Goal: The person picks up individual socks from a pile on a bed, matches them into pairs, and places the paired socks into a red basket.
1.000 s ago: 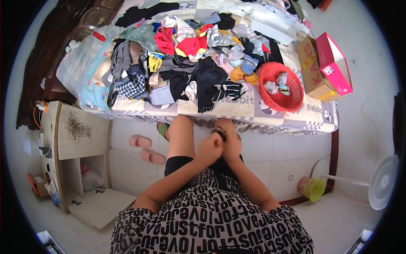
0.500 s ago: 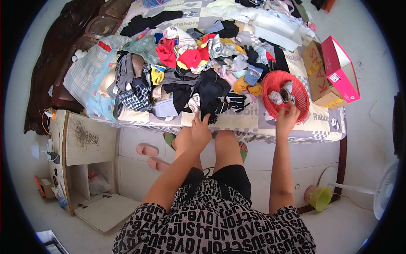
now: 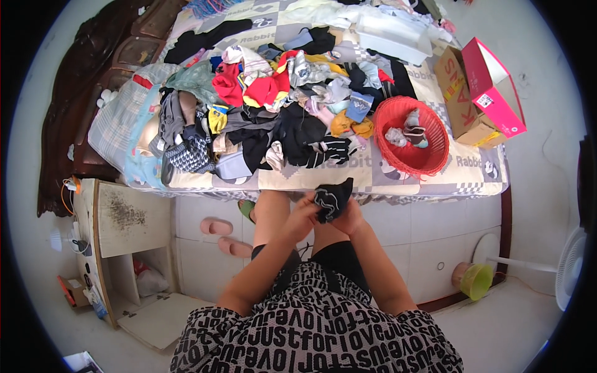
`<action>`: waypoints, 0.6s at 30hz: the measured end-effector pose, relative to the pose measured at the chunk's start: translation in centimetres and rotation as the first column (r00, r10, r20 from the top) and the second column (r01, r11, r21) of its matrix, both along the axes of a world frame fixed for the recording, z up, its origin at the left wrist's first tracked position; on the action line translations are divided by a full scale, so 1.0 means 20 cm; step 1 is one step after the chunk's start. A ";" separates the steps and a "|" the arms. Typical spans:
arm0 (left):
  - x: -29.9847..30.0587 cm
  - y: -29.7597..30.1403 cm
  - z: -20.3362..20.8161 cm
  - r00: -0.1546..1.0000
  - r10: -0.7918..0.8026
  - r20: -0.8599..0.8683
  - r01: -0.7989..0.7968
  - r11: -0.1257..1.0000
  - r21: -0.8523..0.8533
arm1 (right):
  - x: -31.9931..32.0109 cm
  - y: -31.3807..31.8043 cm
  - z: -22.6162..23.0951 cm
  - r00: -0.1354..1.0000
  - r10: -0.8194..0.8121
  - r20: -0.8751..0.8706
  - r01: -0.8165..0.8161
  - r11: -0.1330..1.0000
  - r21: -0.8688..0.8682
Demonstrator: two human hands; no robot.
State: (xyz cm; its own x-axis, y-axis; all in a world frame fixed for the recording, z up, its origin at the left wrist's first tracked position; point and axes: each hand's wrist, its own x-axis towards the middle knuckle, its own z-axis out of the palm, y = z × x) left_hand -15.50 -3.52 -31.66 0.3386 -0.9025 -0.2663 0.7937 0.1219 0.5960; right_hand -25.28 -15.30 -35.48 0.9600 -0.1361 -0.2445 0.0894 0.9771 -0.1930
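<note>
Holding a small, black, pale-lined cloth piece [image 3: 332,199] between the pinching left hand [image 3: 301,216] and curled right hand [image 3: 351,219], over the lap [image 3: 328,235], slanted lengthwise away rightward, with the right hand nearer the round, red woven basket [image 3: 433,142].

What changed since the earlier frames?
Right hand released a dark-striped bundle in the red basket and moved left; left hand drew back from the clothes pile. Both now hold a black cloth. Red basket and pink box stayed put.
</note>
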 end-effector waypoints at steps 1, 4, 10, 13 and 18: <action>-0.02 0.07 -0.09 1.000 0.007 0.020 -0.007 1.000 0.001 | 0.05 0.01 0.15 0.996 -0.049 -0.068 0.035 0.980 -0.197; -0.01 0.14 -0.04 0.999 0.039 -0.022 -0.036 0.992 0.118 | 0.02 -0.09 0.20 0.947 -0.317 -0.047 0.316 0.948 -0.028; 0.22 0.33 -0.05 0.931 0.078 0.357 -0.229 0.886 0.403 | -0.03 -0.12 0.16 0.908 -0.380 -0.175 0.333 0.910 -0.247; 0.27 0.37 -0.11 0.918 0.203 0.340 -0.325 0.877 0.354 | 0.00 -0.07 0.11 0.899 -0.381 -0.216 0.314 0.904 -0.290; 0.39 0.38 -0.28 0.901 0.421 0.102 -0.430 0.846 0.315 | 0.11 -0.04 -0.03 0.891 -0.378 -0.252 0.282 0.895 -0.346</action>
